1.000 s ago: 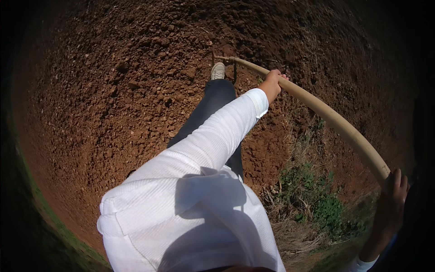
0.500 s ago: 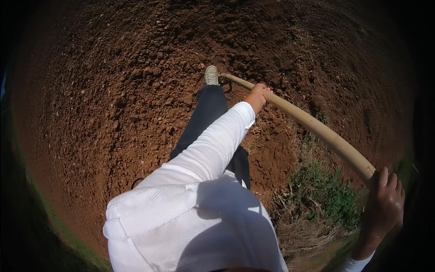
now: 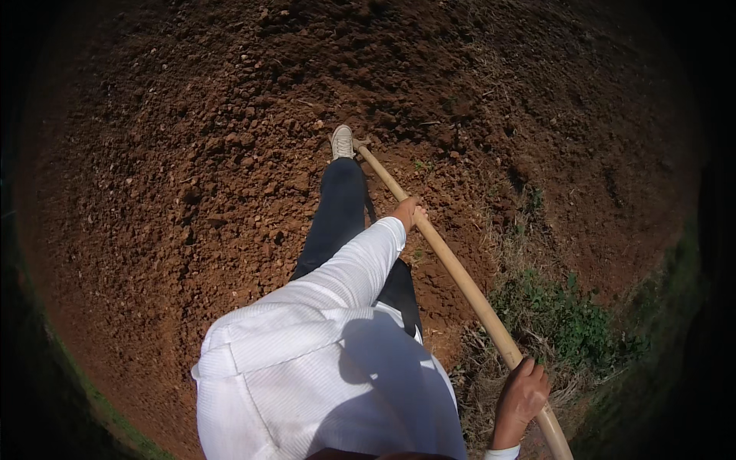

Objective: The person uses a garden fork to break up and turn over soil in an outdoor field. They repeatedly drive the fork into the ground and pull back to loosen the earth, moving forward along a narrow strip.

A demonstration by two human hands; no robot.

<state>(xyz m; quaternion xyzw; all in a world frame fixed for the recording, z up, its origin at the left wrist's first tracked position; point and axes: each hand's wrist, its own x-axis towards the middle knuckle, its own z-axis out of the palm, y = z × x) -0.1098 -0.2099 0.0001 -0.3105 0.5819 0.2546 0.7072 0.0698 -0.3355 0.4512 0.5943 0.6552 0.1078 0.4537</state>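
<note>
A long pale wooden handle point(image 3: 460, 277) slants from beside my foot toward the lower right; it looks like a hoe. Its far end point(image 3: 362, 143) is down at the soil next to my shoe, and the blade is too small and hidden to make out clearly. My left hand point(image 3: 407, 212) is closed around the handle at its upper part, the white-sleeved arm reaching across my front. Lower down, near the right side of my body, my right hand point(image 3: 524, 393) grips the same handle, with some of the shaft sticking out beyond it.
Loose reddish-brown soil point(image 3: 153, 207) with clods covers the ground. My pale shoe point(image 3: 343, 142) stands close to the tool's far end. Green weeds point(image 3: 567, 314) and dry grass point(image 3: 479, 383) grow to the right of my body, near the handle.
The handle's near end has swung left and closer to me, carrying my right hand down and left. My left hand has shifted a little left and nearer. Both hands keep their hold.
</note>
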